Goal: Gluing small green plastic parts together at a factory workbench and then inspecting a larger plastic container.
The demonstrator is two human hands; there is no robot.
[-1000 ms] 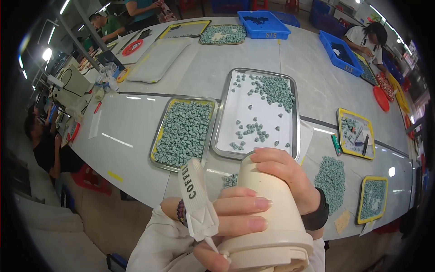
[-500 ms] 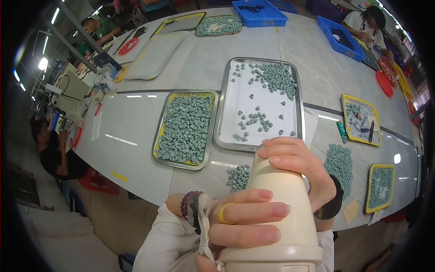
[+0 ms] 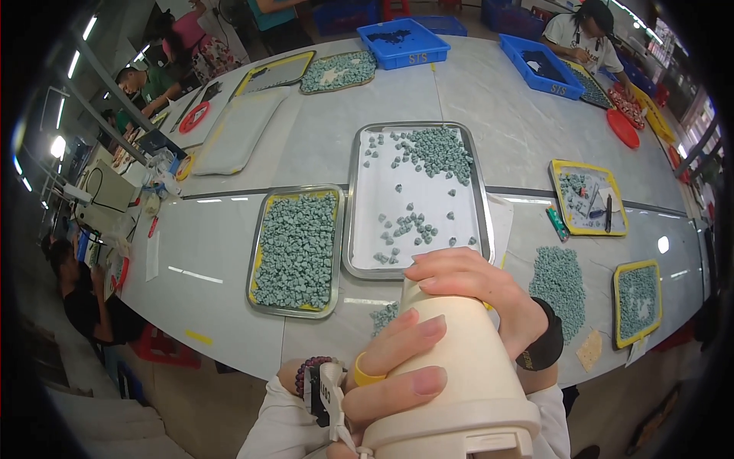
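Observation:
Both my hands are on a cream, tapered plastic container [image 3: 468, 348] with a thick band round its wide end. The container is tilted, its narrow end pointing toward the table and its wide end close to me at the lower edge. Fingers of my left hand [image 3: 397, 367], one with a yellow ring, wrap its left side. My right hand [image 3: 485, 287] curls over the narrow end. Just past my right fingers lies a steel tray [image 3: 352, 203] lined with white sheet, holding scattered grey-green pieces [image 3: 436, 149]. A small heap of pieces [image 3: 382, 316] is partly hidden behind my left fingers.
A yellow-lined tray [image 3: 338, 252] full of grey-green pieces stands left. On the right are a loose heap [image 3: 558, 287], a tool tray [image 3: 621, 206] and a smaller yellow-rimmed tray [image 3: 616, 302]. Blue bins [image 3: 413, 57] stand far back. Other people work round the table.
My view has shifted, so the trays sit lower and further left. The wide end's band shows more, with a rectangular recess. Both hands keep their hold; the small heap is more covered.

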